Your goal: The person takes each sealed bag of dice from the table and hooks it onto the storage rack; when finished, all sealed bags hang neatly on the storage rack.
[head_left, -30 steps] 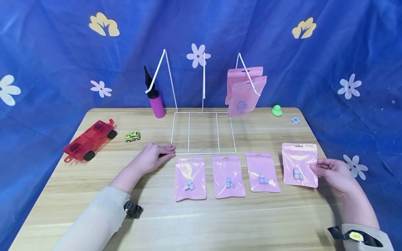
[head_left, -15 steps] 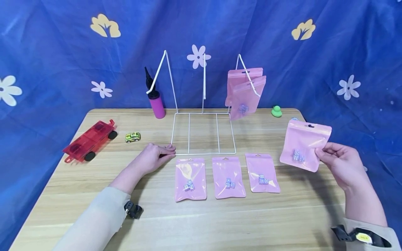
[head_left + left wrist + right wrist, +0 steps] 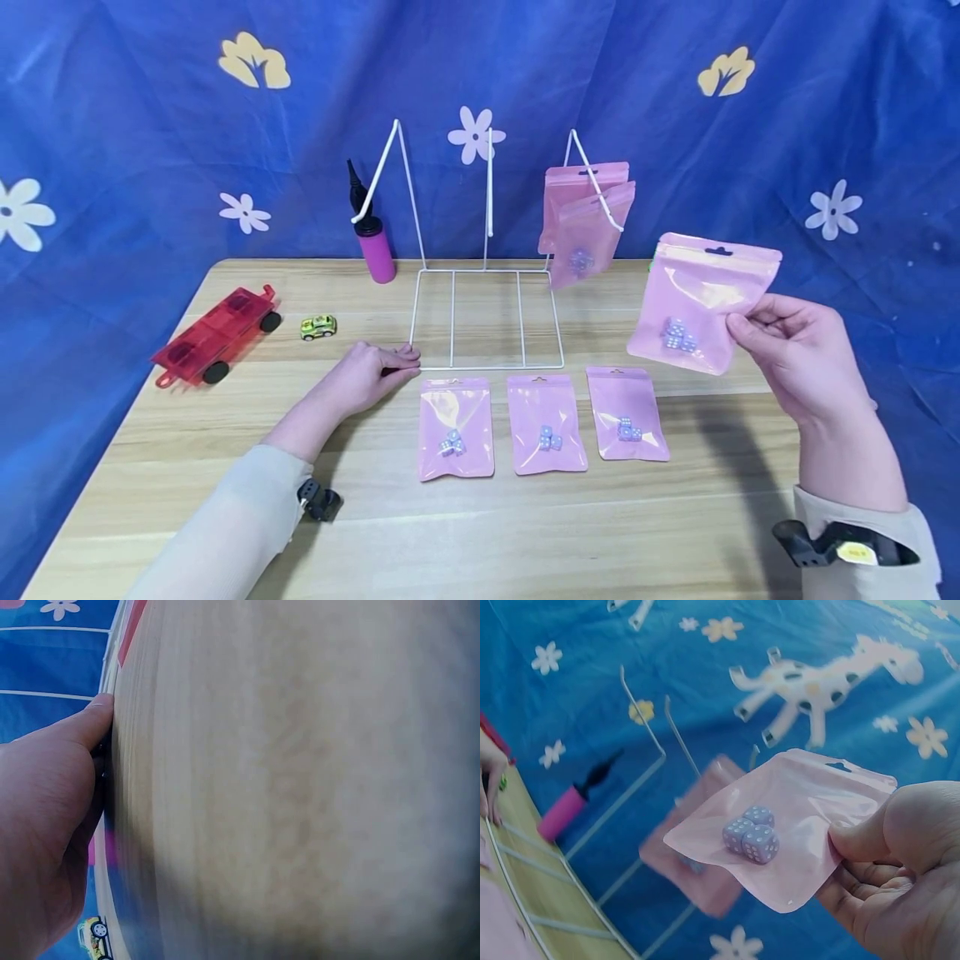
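Note:
My right hand (image 3: 806,358) pinches the right edge of a pink zip bag (image 3: 701,292), raised above the table and tilted. Through its front, several pale purple dice (image 3: 751,836) show at the bottom. My left hand (image 3: 367,375) holds the front left corner of a white wire rack (image 3: 487,367) between thumb and fingers; part of that grip is hidden in the left wrist view. Two pink bags (image 3: 585,229) hang from the rack's right hook. Flat in front of the rack lie three more dice bags: a left one (image 3: 456,412), a middle one (image 3: 542,408) and a right one (image 3: 622,400).
Behind the rack's left side stands a purple hand pump (image 3: 377,254) with a black nozzle. A red toy trailer (image 3: 221,333) and a small green toy car (image 3: 318,327) are on the left. The rack's left hook (image 3: 375,171) and middle hook (image 3: 490,183) jut forward, bare.
My right hand has lifted the pink zip bag off the table and carried it up and leftward; it now hides most of the green duck. The left hand stays at the rack corner.

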Motion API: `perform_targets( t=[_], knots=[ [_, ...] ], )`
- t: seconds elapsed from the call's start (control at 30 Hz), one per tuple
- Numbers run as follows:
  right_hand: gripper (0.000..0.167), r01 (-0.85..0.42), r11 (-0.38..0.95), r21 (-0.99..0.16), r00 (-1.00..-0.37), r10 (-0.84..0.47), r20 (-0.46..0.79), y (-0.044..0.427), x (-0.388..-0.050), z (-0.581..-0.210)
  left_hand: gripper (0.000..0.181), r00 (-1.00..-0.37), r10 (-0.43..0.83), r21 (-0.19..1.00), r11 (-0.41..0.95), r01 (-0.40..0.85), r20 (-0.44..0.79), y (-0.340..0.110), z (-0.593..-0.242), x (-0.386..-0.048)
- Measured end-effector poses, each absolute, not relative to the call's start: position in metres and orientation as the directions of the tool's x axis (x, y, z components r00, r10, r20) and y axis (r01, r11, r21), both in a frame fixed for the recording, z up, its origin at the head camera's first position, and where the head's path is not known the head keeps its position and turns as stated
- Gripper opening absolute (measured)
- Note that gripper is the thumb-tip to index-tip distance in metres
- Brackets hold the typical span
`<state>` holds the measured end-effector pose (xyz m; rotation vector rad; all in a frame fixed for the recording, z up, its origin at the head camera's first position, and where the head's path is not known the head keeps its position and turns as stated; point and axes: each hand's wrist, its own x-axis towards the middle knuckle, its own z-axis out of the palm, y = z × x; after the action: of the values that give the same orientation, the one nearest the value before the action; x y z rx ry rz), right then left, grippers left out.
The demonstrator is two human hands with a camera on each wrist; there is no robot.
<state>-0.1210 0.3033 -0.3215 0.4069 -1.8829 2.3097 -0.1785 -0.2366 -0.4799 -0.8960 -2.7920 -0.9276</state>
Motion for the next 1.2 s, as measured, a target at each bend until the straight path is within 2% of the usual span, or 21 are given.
perform_targets(
  t=[0.2,0.4,0.63,0.87,1.1,1.2],
  knots=[
    [0.022,-0.311,-0.183,-0.933,-0.938,-0.097,0.332,0.268,-0.128,-0.305,0.018,-0.833,0.510,0.530,0.656,0.537,0.213,-0.237,-0.477,-0.177],
    [0.022,-0.317,-0.223,-0.922,-0.927,-0.130,0.351,0.230,-0.132,-0.297,0.017,-0.831,0.513,0.533,0.652,0.539,0.213,-0.236,-0.477,-0.178],
    [0.029,-0.322,-0.229,-0.919,-0.910,-0.195,0.367,0.189,-0.135,-0.299,0.017,-0.833,0.510,0.529,0.656,0.539,0.217,-0.237,-0.479,-0.179],
    [0.033,-0.282,-0.200,-0.938,-0.912,-0.247,0.327,0.157,-0.141,-0.307,0.017,-0.816,0.519,0.521,0.637,0.567,0.254,-0.237,-0.481,-0.178],
    [0.012,-0.266,-0.135,-0.954,-0.919,-0.263,0.294,0.129,-0.151,-0.316,0.017,-0.821,0.511,0.533,0.635,0.559,0.252,-0.236,-0.482,-0.178],
    [0.012,-0.264,-0.120,-0.957,-0.921,-0.265,0.287,0.121,-0.156,-0.320,0.017,-0.822,0.511,0.536,0.633,0.558,0.253,-0.236,-0.481,-0.177]
  ],
)
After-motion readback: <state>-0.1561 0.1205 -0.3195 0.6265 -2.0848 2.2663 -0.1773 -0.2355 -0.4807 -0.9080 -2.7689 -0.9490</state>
